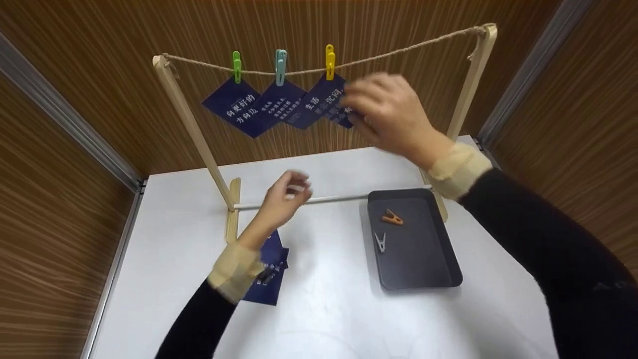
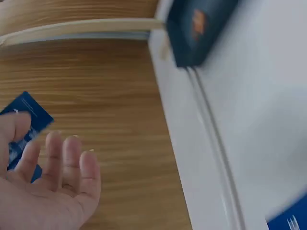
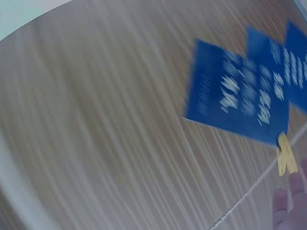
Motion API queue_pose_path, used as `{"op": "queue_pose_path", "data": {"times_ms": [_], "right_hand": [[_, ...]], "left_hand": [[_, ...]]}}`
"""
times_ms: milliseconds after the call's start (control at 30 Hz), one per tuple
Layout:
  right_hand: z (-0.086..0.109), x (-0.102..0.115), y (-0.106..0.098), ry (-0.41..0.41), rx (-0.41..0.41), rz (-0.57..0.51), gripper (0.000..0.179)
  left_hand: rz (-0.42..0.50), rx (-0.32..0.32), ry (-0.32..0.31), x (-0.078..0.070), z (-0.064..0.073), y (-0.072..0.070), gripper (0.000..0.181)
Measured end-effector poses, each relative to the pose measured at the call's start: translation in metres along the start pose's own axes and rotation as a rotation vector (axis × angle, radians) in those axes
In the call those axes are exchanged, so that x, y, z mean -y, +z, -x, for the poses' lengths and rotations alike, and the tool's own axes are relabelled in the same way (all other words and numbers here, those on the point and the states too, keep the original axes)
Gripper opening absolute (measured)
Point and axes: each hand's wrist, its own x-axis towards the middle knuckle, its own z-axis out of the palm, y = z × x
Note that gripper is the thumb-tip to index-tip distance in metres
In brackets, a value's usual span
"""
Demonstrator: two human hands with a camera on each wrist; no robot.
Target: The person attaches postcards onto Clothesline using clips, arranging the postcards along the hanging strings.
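Observation:
Three dark blue cards with white writing hang from a twine line [image 1: 403, 50]. A green clothespin [image 1: 237, 67], a light blue clothespin [image 1: 280, 67] and a yellow clothespin [image 1: 330, 62] fasten them. My right hand [image 1: 394, 112] is raised in front of the right edge of the yellow-pinned card [image 1: 319, 99], its fingers loosely bent and holding nothing visible. In the right wrist view, its fingertips [image 3: 295, 182] are close to the yellow clothespin [image 3: 285, 155]; contact is unclear. My left hand [image 1: 284, 199] hovers lower over the table, empty, fingers loosely curled. Below its wrist lie more blue cards [image 1: 271, 289], partly hidden.
A dark grey tray [image 1: 418, 259] stands on the white table at right, with an orange clothespin [image 1: 393, 218] and a grey clothespin [image 1: 381, 243] inside. Wooden posts [image 1: 192, 129] hold the line at both ends, and a white rod [image 1: 339, 198] joins their feet. Wood-grained walls surround the table.

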Motion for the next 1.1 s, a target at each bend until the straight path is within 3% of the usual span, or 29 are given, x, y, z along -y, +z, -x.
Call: {"op": "queue_pose_path", "data": {"times_ms": [100, 233, 333, 433, 500, 567, 733, 967, 1100], "right_hand": [[0.037, 0.005, -0.001, -0.136, 0.028, 0.026, 0.02], [0.082, 0.009, 0.002, -0.178, 0.086, 0.024, 0.022], [0.113, 0.014, 0.009, -0.097, 0.211, -0.027, 0.024], [0.144, 0.021, 0.017, 0.095, 0.428, -0.131, 0.03], [0.165, 0.027, 0.023, 0.226, 0.567, -0.172, 0.036], [0.185, 0.032, 0.028, 0.301, 0.687, -0.182, 0.043], [0.225, 0.045, 0.04, 0.313, 0.871, -0.103, 0.058], [0.25, 0.058, 0.05, 0.321, 1.022, -0.088, 0.064], [0.257, 0.062, 0.053, 0.333, 0.998, -0.132, 0.056]], "left_hand": [[-0.233, -0.004, 0.009, 0.021, 0.037, -0.024, 0.034], [-0.503, -0.011, -0.107, 0.041, 0.079, -0.046, 0.039], [-0.58, 0.048, -0.22, 0.053, 0.105, -0.05, 0.047], [-0.593, 0.112, -0.316, 0.063, 0.122, -0.044, 0.055], [-0.627, 0.144, -0.367, 0.067, 0.128, -0.037, 0.062], [-0.688, 0.169, -0.396, 0.07, 0.132, -0.028, 0.069], [-0.85, 0.205, -0.416, 0.079, 0.143, -0.006, 0.09], [-0.973, 0.197, -0.309, 0.092, 0.151, 0.018, 0.092], [-0.984, 0.184, -0.269, 0.094, 0.151, 0.022, 0.089]]}}
